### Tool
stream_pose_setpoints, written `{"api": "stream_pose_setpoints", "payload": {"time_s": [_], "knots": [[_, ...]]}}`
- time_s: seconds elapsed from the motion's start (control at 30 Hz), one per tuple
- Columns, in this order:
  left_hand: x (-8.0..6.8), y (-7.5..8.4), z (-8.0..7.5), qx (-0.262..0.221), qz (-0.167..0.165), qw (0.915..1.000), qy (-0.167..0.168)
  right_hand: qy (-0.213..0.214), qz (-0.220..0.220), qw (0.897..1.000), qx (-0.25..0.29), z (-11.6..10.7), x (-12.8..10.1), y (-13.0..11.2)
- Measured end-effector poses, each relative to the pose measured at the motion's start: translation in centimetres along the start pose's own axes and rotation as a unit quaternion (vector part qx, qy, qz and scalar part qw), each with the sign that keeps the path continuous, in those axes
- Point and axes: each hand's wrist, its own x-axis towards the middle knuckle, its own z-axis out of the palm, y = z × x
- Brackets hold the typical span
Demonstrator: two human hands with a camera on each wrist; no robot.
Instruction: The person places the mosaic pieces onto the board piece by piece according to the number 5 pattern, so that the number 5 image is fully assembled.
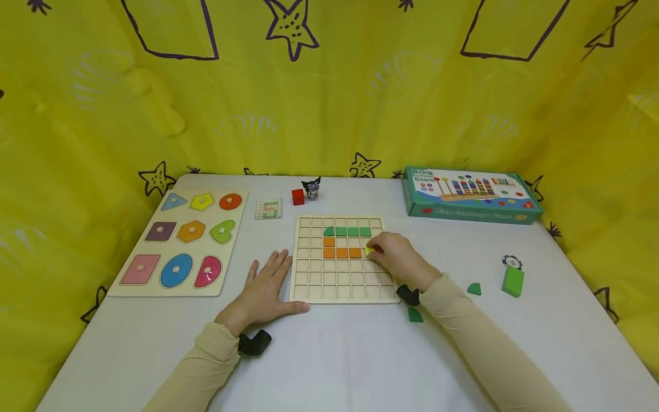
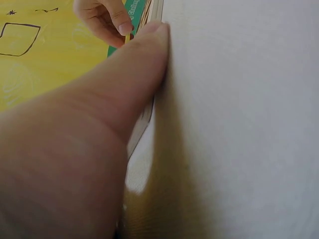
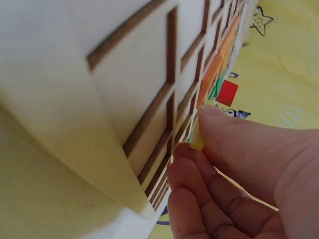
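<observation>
A wooden grid board [image 1: 309, 280] lies mid-table, with green tiles [image 1: 352, 232] in one row and orange tiles [image 1: 342, 253] below them. My right hand [image 1: 396, 257] pinches a small yellow tile [image 3: 198, 135] between thumb and fingertips, right at the board, just past the last orange tile of that row. Spread flat on the table, my left hand [image 1: 265, 292] has its fingers by the board's left side and its thumb near the front left corner. The left wrist view is mostly filled by that hand's thumb [image 2: 134, 69].
Left stands a shape puzzle board [image 1: 170, 243]. Behind are a pattern card [image 1: 269, 209], a red cube [image 1: 298, 197] and a figurine [image 1: 311, 189]. To the right are a game box [image 1: 471, 197], a poker chip [image 1: 512, 262], a green block [image 1: 513, 281] and green quarter-round tiles [image 1: 474, 289].
</observation>
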Motion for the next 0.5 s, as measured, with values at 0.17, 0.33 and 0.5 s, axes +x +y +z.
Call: {"api": "stream_pose_setpoints", "payload": {"time_s": [0.17, 0.33, 0.5], "knots": [[0.08, -0.02, -0.07, 0.003, 0.0, 1.0, 0.002, 0.001, 0.007, 1.0, -0.008, 0.11, 0.38, -0.47], [0.09, -0.01, -0.1, 0.003, 0.001, 1.0, 0.001, -0.006, 0.016, 1.0, 0.001, 0.23, 0.56, -0.57], [0.14, 0.05, 0.02, 0.002, -0.002, 1.0, -0.002, -0.009, 0.003, 1.0, -0.012, 0.44, 0.56, -0.47]]}}
